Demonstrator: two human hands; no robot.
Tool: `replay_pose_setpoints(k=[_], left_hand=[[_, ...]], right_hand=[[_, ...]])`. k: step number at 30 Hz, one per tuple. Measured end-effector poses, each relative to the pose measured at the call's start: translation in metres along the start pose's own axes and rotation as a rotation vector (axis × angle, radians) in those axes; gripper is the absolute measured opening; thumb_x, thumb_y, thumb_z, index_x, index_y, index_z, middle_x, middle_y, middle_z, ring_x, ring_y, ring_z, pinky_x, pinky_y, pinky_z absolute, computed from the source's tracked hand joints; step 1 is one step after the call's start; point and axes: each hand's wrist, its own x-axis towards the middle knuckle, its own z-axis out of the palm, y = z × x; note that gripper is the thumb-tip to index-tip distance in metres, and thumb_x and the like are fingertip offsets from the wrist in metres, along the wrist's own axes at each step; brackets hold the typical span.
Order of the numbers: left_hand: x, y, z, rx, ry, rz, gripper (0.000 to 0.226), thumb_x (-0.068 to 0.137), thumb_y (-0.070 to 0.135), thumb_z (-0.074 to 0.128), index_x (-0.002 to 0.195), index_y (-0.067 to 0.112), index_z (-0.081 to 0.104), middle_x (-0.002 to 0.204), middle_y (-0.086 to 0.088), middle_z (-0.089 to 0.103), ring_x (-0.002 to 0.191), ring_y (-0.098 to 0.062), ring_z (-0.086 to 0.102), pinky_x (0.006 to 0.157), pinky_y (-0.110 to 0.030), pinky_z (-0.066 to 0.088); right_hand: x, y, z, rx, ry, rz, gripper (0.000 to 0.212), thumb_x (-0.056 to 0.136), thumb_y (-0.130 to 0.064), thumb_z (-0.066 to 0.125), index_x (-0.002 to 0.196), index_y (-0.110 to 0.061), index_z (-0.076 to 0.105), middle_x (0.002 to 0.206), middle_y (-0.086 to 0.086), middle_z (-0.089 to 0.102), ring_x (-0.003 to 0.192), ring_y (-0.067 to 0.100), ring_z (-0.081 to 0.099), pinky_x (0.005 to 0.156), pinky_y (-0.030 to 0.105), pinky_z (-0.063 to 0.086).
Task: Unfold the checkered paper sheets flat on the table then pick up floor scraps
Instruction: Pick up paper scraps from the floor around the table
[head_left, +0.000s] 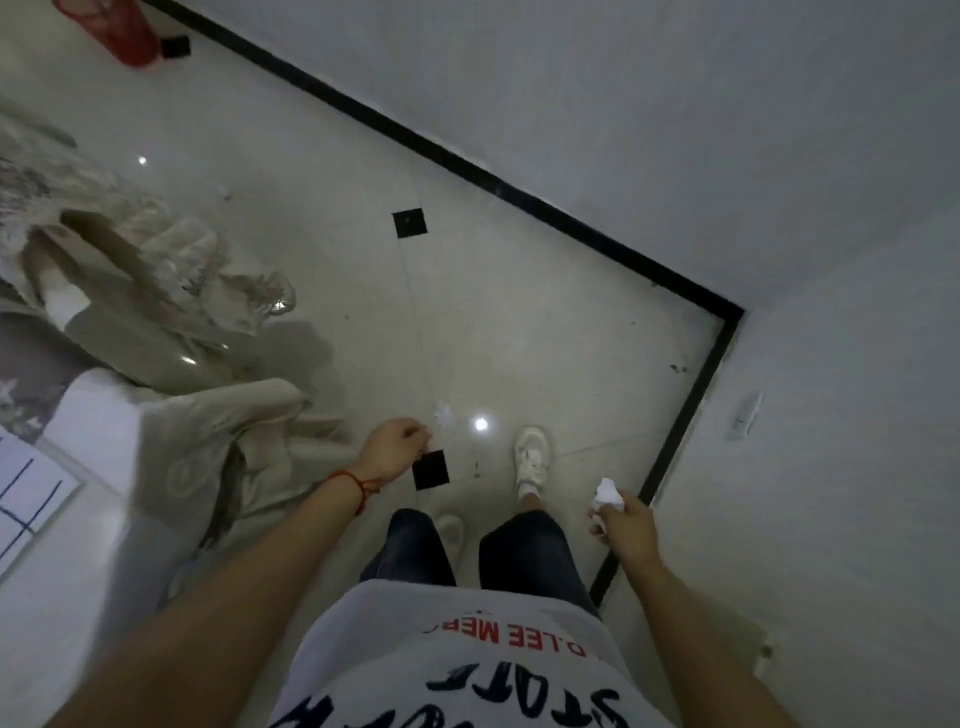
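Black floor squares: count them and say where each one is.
3. One black square lies mid-floor, one just below the left hand, one at top left beside a red object. More may be hidden.

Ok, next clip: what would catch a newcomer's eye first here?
Probably the right hand, low on the right, gripping crumpled white paper. Next, the left hand reaching toward a small white scrap on the glossy floor, near a black square tile inset. At top left stands a red basket.
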Motion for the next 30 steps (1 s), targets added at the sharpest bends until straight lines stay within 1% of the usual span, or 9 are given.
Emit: replay_pose_setpoints(k=[2,4,6,9,13,18,22,26,30], left_hand=[[0.009,0.007,-0.001,-0.032,0.042,-0.052,0.02,0.094,0.017,0.048,0.083,0.007,0.062,0.081,-0.011,0.063,0.079,-0.023,0.057,0.08,-0.035,0.049],[0.016,0.01,0.002,-0.059,0.084,-0.132,0.021,0.094,0.017,0.048,0.082,0.007,0.062,0.075,-0.008,0.062,0.078,-0.023,0.058,0.07,-0.029,0.047],[0.022,0.01,0.007,-0.124,0.106,-0.213,0.019,0.094,0.016,0.048,0.084,0.007,0.061,0.075,-0.007,0.062,0.078,-0.024,0.058,0.067,-0.027,0.047],[0.033,0.004,0.018,-0.185,0.143,-0.3,0.024,0.094,0.019,0.049,0.091,0.001,0.064,0.084,-0.013,0.064,0.081,-0.025,0.058,0.081,-0.037,0.049],[0.058,-0.008,0.029,-0.277,0.15,-0.378,0.026,0.094,0.018,0.048,0.099,-0.002,0.064,0.087,-0.011,0.063,0.08,-0.023,0.057,0.07,-0.027,0.045],[0.12,-0.046,0.048,-0.315,0.122,-0.423,0.022,0.094,0.017,0.048,0.097,0.002,0.065,0.085,-0.007,0.061,0.079,-0.018,0.056,0.067,-0.022,0.045],[0.199,-0.094,0.069,-0.243,0.049,-0.42,0.021,0.094,0.02,0.048,0.091,0.008,0.065,0.09,-0.012,0.065,0.084,-0.022,0.057,0.081,-0.031,0.048],[0.288,-0.139,0.086,-0.1,0.036,-0.396,0.028,0.094,0.018,0.047,0.095,-0.003,0.066,0.102,-0.022,0.067,0.095,-0.033,0.061,0.084,-0.035,0.047],[0.37,-0.183,0.109,0.13,-0.001,-0.325,0.029,0.093,0.021,0.046,0.109,0.002,0.061,0.115,-0.018,0.063,0.104,-0.031,0.058,0.086,-0.033,0.045]], right_hand=[[0.027,-0.03,-0.004,-0.117,-0.042,-0.025,0.014,0.092,-0.012,0.048,0.084,-0.003,0.056,0.08,0.015,0.059,0.071,0.027,0.055,0.066,0.032,0.046],[0.054,-0.063,-0.007,-0.211,-0.095,-0.069,0.015,0.092,-0.012,0.046,0.085,-0.003,0.056,0.083,0.017,0.06,0.071,0.026,0.055,0.07,0.033,0.045],[0.079,-0.096,-0.01,-0.281,-0.156,-0.116,0.015,0.091,-0.007,0.044,0.082,-0.005,0.056,0.083,0.016,0.06,0.069,0.023,0.053,0.066,0.031,0.044],[0.112,-0.134,-0.005,-0.397,-0.228,-0.169,0.018,0.091,-0.003,0.042,0.08,-0.007,0.056,0.082,0.014,0.059,0.065,0.02,0.051,0.06,0.025,0.041],[0.155,-0.153,0.014,-0.514,-0.277,-0.174,0.017,0.092,-0.007,0.044,0.082,-0.005,0.058,0.084,0.013,0.06,0.062,0.017,0.051,0.053,0.014,0.041],[0.223,-0.141,0.057,-0.564,-0.271,-0.105,0.02,0.093,-0.013,0.045,0.081,-0.004,0.058,0.083,0.013,0.061,0.068,0.021,0.054,0.056,0.022,0.038],[0.291,-0.106,0.102,-0.594,-0.278,-0.079,0.019,0.092,-0.014,0.049,0.081,-0.002,0.059,0.081,0.015,0.06,0.061,0.015,0.055,0.06,0.026,0.043],[0.359,-0.07,0.15,-0.713,-0.316,-0.112,0.016,0.089,-0.014,0.056,0.084,0.001,0.06,0.08,0.016,0.063,0.057,0.015,0.058,0.052,0.017,0.043],[0.425,-0.033,0.203,-0.768,-0.347,-0.195,0.029,0.088,-0.023,0.059,0.087,0.006,0.061,0.087,0.025,0.067,0.077,0.036,0.065,0.077,0.04,0.051]])
